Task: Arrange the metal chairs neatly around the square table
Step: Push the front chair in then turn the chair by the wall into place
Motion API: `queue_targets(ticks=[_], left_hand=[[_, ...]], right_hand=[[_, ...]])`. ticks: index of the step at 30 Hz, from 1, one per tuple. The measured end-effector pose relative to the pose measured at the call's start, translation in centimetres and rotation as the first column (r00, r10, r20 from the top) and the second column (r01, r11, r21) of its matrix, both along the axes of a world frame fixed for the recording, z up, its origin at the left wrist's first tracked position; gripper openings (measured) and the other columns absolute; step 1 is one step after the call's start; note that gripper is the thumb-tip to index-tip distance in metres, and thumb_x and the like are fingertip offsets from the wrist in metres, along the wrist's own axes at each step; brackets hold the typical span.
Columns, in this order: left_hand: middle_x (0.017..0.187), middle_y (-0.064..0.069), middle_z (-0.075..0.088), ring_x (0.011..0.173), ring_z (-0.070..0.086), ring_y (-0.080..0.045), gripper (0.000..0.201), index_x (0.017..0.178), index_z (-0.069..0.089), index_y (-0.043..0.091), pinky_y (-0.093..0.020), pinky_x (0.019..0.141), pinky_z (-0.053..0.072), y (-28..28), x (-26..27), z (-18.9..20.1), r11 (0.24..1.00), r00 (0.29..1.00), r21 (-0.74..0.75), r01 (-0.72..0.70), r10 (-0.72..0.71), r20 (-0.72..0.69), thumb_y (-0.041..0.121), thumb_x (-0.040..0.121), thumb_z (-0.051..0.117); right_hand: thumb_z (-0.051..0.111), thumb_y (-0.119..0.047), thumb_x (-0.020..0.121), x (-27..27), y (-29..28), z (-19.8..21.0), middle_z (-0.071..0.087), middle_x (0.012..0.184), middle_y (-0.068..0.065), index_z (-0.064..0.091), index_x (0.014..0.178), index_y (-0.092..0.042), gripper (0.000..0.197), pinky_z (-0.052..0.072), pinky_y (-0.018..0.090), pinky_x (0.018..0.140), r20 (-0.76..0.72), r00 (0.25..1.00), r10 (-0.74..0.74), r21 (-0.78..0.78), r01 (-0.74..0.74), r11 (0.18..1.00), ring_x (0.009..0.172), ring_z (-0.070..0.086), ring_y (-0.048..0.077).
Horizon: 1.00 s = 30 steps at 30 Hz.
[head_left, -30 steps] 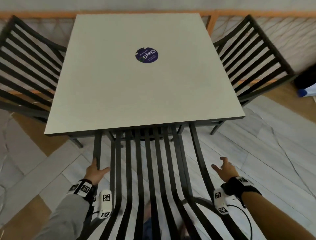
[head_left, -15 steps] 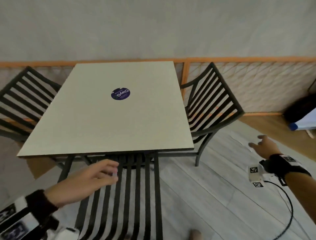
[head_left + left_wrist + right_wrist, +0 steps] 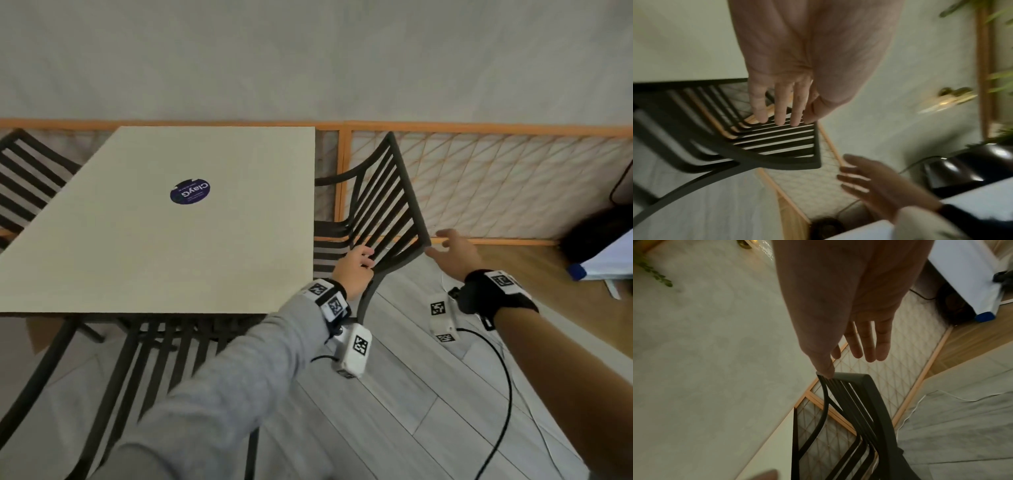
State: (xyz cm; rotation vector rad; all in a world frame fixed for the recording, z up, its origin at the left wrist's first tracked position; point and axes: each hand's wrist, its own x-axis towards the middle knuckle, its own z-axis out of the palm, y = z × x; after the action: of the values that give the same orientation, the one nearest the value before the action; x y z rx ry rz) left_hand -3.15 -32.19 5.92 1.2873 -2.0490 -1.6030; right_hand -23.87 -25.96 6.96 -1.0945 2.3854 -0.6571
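Note:
The square pale table (image 3: 171, 257) carries a round blue sticker. A black slatted metal chair (image 3: 387, 198) stands at its right side, its back angled away from the table. My left hand (image 3: 354, 270) reaches the near end of that backrest, and its fingers (image 3: 777, 104) lie fairly straight over the slats (image 3: 777, 139). At the far corner of the top rail is my right hand (image 3: 452, 253), spread open, with its thumb (image 3: 824, 366) touching the rail's corner (image 3: 851, 376). A second chair (image 3: 154, 359) is tucked under the near edge, and a third (image 3: 27, 178) stands at the left.
An orange-framed lattice fence (image 3: 496, 178) runs along the wall just behind the right chair. A dark bag (image 3: 596, 236) and a white object with a blue end (image 3: 579, 270) lie at the far right. A black cable (image 3: 503, 394) trails from my right wrist over the grey floor.
Both hands have left the near chair's backrest and swung right to the right-side chair. The left hand now reaches its slats and the right thumb meets its far corner.

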Motion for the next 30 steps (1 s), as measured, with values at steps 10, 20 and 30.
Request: queue_targets(ticks=[10, 20, 30], left_hand=[[0.145, -0.012, 0.041, 0.134, 0.04, -0.03, 0.052, 0.141, 0.036, 0.013, -0.042, 0.111, 0.035, -1.3, -6.0, -14.8, 0.967, 0.942, -0.049, -0.251, 0.256, 0.217, -0.002, 0.091, 0.045], [0.159, -0.003, 0.021, 0.149, 0.0, -0.027, 0.045, 0.141, 0.038, 0.028, -0.064, 0.116, 0.007, -8.2, -5.3, -26.5, 0.925, 0.86, -0.313, -0.216, 0.332, 0.387, 0.015, 0.098, 0.04], [0.143, -0.007, 0.043, 0.148, 0.005, -0.031, 0.036, 0.125, 0.053, 0.022, -0.069, 0.11, 0.004, -10.7, -5.5, -29.2, 0.91, 0.856, -0.382, -0.162, 0.323, 0.405, 0.007, 0.094, 0.043]], right_hand=[[0.054, -0.029, 0.09, -3.0, -3.8, -5.5, 0.053, 0.126, 0.015, 0.039, 0.135, -0.033, 0.048, 0.046, 0.049, 0.097, -0.098, 0.979, 0.178, -0.006, -0.18, 0.984, 0.111, 0.053, 0.033], [0.046, -0.017, 0.097, -5.8, -8.5, -11.3, 0.05, 0.125, 0.016, 0.029, 0.144, -0.027, 0.052, 0.048, 0.039, 0.088, -0.19, 0.973, 0.129, -0.204, -0.168, 0.965, 0.099, 0.055, 0.027], [0.049, -0.007, 0.093, -6.4, -10.8, -12.5, 0.054, 0.085, 0.007, 0.016, 0.148, -0.03, 0.069, 0.056, 0.043, 0.072, -0.182, 0.983, 0.003, -0.263, -0.052, 0.964, 0.074, 0.058, 0.025]])
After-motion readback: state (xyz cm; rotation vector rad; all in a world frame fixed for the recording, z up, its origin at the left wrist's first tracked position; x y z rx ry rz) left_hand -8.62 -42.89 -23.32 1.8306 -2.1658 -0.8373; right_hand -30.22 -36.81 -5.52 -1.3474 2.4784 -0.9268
